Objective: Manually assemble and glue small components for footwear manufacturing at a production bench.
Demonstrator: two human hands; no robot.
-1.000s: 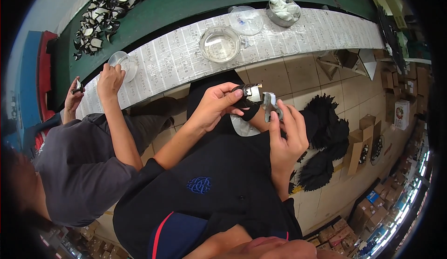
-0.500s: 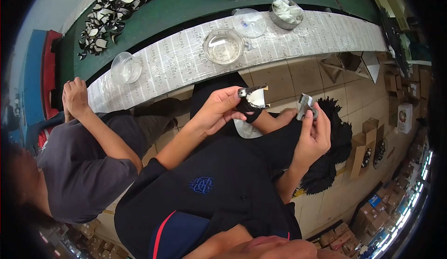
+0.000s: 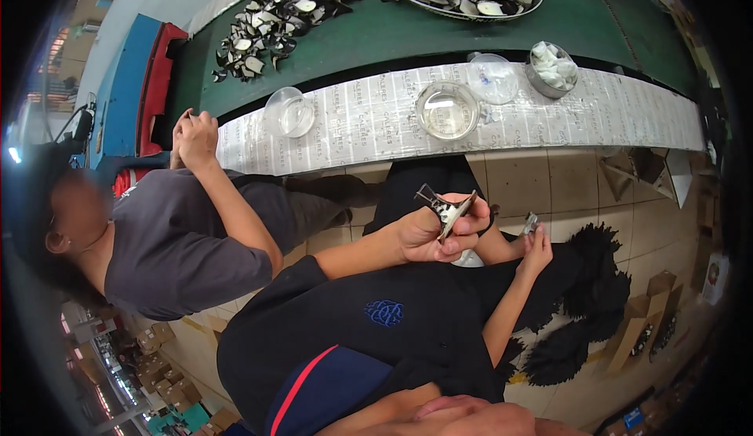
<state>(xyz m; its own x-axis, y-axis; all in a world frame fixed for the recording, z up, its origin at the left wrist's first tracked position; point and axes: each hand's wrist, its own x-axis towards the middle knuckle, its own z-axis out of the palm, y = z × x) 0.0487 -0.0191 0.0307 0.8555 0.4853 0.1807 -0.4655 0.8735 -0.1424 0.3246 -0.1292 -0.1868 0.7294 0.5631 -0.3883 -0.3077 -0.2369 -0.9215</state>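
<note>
We found lettering in two places.
The pale strip (image 3: 369,114) along the green table's (image 3: 345,48) near edge bore repeated rows of grey capitals; nearer, a blue monogram (image 3: 385,313), illegible to us, marked a black shirt (image 3: 314,314).

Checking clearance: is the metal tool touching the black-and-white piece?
Apart; the head view shows a gap between the metal tool and the black-and-white piece.

The curved black-and-white piece (image 3: 451,214) is partly covered by the left hand (image 3: 431,236); the grey metal object (image 3: 531,222) at the right hand (image 3: 537,249) is too small to be identified. The round, pale-rimmed tray (image 3: 480,18) is cut by the top edge.
</note>
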